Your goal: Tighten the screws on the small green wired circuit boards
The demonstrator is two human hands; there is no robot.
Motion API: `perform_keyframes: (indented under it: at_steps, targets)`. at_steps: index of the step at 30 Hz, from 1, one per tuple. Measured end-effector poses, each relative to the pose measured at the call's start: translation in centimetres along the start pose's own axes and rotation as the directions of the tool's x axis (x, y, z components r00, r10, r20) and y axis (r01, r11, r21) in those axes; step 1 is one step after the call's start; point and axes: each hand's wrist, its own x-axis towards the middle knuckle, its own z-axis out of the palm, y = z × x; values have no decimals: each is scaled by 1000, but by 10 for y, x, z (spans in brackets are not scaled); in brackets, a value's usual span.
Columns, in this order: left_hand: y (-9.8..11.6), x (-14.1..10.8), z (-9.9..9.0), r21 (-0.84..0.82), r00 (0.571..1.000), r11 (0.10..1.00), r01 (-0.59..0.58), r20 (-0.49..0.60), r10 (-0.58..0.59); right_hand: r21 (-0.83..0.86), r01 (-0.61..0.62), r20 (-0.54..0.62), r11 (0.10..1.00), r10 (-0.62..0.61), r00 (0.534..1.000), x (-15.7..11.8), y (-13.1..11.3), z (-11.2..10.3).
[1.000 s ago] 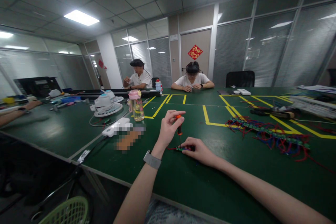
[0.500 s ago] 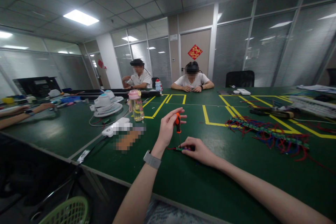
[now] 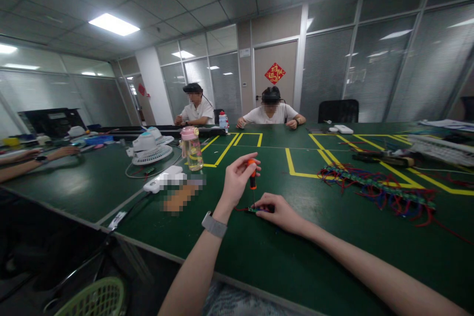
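My left hand is closed around the orange and black handle of a screwdriver, which stands nearly upright. Its thin shaft points down at a small green circuit board on the green table. From the board's left end a red wire sticks out. My right hand pinches the board's right part against the tabletop, and its fingers hide some of it. Whether the screwdriver's tip sits in a screw is too small to tell.
To the right lies a row of green circuit boards with red and blue wires. A pink-lidded bottle, a white power strip and white fans stand to the left. Two people sit across the table; another person's arm shows far left.
My left fingers have shifted around the screwdriver handle, which is now a little more upright. My right hand and the board stay in place. The person opposite has moved their hands apart.
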Motion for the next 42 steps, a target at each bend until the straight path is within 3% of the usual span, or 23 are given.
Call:
perform_keyframes:
  at_steps: [4, 9, 15, 20, 26, 32, 36, 38, 42]
  targets:
    - [-1, 1, -2, 131, 996, 989, -73, -37, 79, -1, 5, 0, 1000, -5, 1000, 0, 2, 1]
    - [-2, 2, -2, -111, 999, 993, 37, 20, -35, 10, -1, -4, 1000, 1, 1000, -1, 3, 2]
    - [0, 1, -1, 121, 996, 991, -63, -59, 71, 11, -3, -2, 1000, 3, 1000, 0, 1, 1]
    - [-1, 1, 0, -105, 999, 994, 36, 4, -36, 9, -2, 0, 1000, 2, 1000, -1, -2, -1]
    - [-1, 1, -2, 154, 995, 986, -58, -67, 69, 1, 5, -2, 1000, -5, 1000, -1, -1, 0]
    - [-2, 1, 0, -63, 1000, 998, 27, -9, -28, 3, -1, 0, 1000, 1, 1000, -1, 0, 1]
    - [-1, 1, -2, 151, 997, 988, -33, -69, 43, -1, -3, 3, 1000, 3, 1000, 0, 0, 1]
    - [-1, 2, -3, 182, 995, 982, -60, -68, 73, -7, -6, 5, 1000, 6, 1000, 0, 0, 0]
    - [-2, 2, -2, -29, 1000, 1000, 7, 16, -6, -2, -1, 11, 1000, 1, 1000, 0, 0, -1]
